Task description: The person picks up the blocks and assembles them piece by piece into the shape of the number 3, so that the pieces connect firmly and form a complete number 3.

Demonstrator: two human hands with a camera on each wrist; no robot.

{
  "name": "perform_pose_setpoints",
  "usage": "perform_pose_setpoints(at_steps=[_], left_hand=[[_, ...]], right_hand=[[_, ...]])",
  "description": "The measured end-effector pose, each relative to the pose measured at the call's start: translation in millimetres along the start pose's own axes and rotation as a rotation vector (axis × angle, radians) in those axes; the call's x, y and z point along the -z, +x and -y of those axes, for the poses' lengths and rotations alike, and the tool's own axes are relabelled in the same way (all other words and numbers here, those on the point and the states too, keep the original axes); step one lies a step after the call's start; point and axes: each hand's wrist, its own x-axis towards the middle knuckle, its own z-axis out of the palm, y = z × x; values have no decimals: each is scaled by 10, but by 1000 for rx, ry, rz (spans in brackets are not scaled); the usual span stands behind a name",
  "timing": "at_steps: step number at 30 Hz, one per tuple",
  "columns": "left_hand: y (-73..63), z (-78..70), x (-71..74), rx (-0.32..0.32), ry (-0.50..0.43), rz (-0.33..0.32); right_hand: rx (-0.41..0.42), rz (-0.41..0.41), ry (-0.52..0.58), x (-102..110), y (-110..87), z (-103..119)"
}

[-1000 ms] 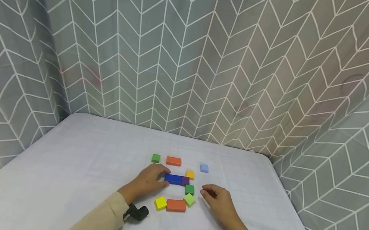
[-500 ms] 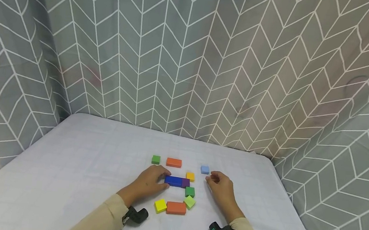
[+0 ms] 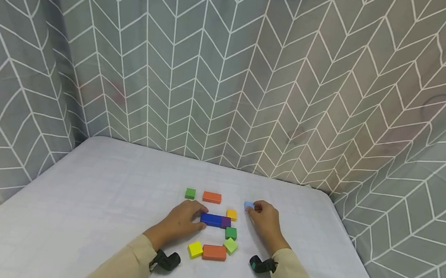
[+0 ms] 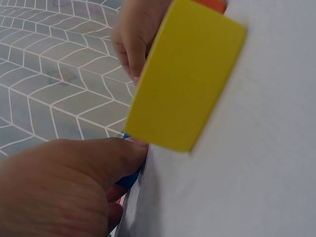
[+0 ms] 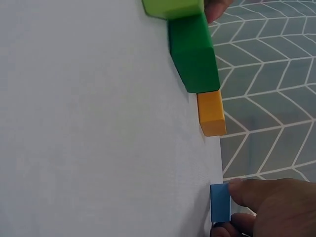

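My left hand (image 3: 183,221) holds the left end of a long blue block (image 3: 211,220) between thumb and fingers; in the left wrist view only a sliver of that blue block (image 4: 129,178) shows behind the thumb. A small purple block (image 3: 225,222) touches its right end. My right hand (image 3: 266,220) pinches a small light blue block (image 3: 248,205) on the table, and the right wrist view has the thumb on one side of the light blue block (image 5: 220,203) and fingertips underneath. An orange-yellow block (image 3: 232,214) and a green block (image 3: 231,233) lie beside the purple one.
Nearer me are a lime block (image 3: 231,246), an orange-red block (image 3: 214,252) and a yellow block (image 3: 195,250). Farther back lie a green block (image 3: 190,193) and another orange-red block (image 3: 212,197). A patterned curtain (image 3: 214,65) surrounds the white-covered table (image 3: 122,169).
My right hand has moved away from me, from beside the green block to the light blue block, and now pinches it. My left hand stays at the blue block.
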Motion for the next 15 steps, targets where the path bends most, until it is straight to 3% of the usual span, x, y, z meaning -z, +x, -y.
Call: perform_pose_setpoints(at_steps=[10, 15], left_hand=[[-16, 11, -3, -24, 5, -4], [-17, 23, 5, -21, -4, -1]], right_hand=[[-11, 107, -49, 14, 110, 122], [4, 182, -22, -46, 161, 147]])
